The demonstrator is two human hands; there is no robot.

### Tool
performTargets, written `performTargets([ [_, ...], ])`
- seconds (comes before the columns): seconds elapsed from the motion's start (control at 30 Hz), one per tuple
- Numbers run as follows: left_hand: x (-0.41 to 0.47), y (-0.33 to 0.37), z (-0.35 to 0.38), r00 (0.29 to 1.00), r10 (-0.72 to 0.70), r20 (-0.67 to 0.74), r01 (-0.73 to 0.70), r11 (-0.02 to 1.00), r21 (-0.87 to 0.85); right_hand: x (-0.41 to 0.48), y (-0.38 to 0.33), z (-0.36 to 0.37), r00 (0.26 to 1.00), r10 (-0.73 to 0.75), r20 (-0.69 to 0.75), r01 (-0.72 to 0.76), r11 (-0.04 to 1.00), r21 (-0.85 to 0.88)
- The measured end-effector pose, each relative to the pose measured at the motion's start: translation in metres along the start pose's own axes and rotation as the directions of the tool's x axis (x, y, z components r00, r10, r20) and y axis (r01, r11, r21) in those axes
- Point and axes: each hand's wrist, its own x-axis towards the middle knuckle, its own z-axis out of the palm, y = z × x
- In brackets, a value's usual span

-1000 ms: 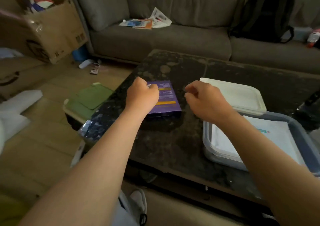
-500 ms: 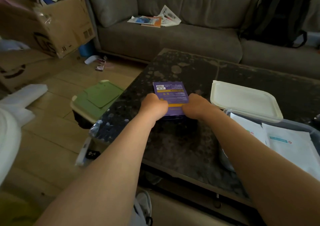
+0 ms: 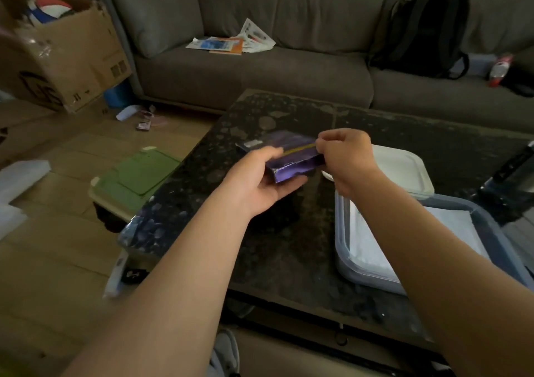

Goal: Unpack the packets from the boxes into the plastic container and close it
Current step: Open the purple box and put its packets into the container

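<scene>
A flat purple box [image 3: 289,152] is lifted off the dark stone table [image 3: 289,110] and tilted, its near end towards me. My left hand [image 3: 257,183] grips it from below and at its left side. My right hand [image 3: 345,157] pinches the box's right near corner. At the right stands the clear plastic container [image 3: 342,249] with white packets [image 3: 364,246] lying inside. Its white lid [image 3: 404,168] lies flat on the table just behind it, partly hidden by my right hand.
A grey sofa [image 3: 260,70] runs along the back with papers [image 3: 231,42] and a black backpack [image 3: 422,35] on it. A cardboard box [image 3: 63,58] stands at the left. A flattened green box [image 3: 138,174] lies on a low stand left of the table.
The purple box lay flat on the table; both hands closed on its near end and have raised it towards me, tilted. The camera view shifted slightly.
</scene>
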Motion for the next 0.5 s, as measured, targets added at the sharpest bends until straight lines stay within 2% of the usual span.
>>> performTargets([
  [0.07,-0.003,-0.011,0.015,0.990,0.035,0.138,-0.030,0.999,-0.042,-0.012,-0.003,-0.020,0.995,-0.094,-0.019,0.096,0.990,0.099],
  [0.1,-0.004,-0.016,0.022,0.981,0.055,0.186,-0.048,0.998,-0.046,-0.018,-0.005,-0.031,0.988,-0.154,-0.025,0.156,0.984,0.090],
  [0.17,-0.007,-0.026,0.032,0.962,0.096,0.255,-0.091,0.995,-0.033,-0.030,-0.005,-0.056,0.960,-0.279,0.000,0.278,0.959,-0.060],
  [0.27,-0.013,-0.038,0.044,0.938,0.145,0.315,-0.163,0.986,0.032,-0.044,0.007,-0.094,0.892,-0.437,0.118,0.451,0.831,-0.325],
  [0.37,-0.017,-0.050,0.053,0.926,0.157,0.344,-0.200,0.976,0.092,-0.056,0.027,-0.118,0.868,-0.453,0.205,0.497,0.786,-0.367],
  [0.5,-0.023,-0.068,0.063,0.916,0.135,0.378,-0.215,0.960,0.180,-0.063,0.047,-0.134,0.834,-0.500,0.232,0.551,0.756,-0.353],
])
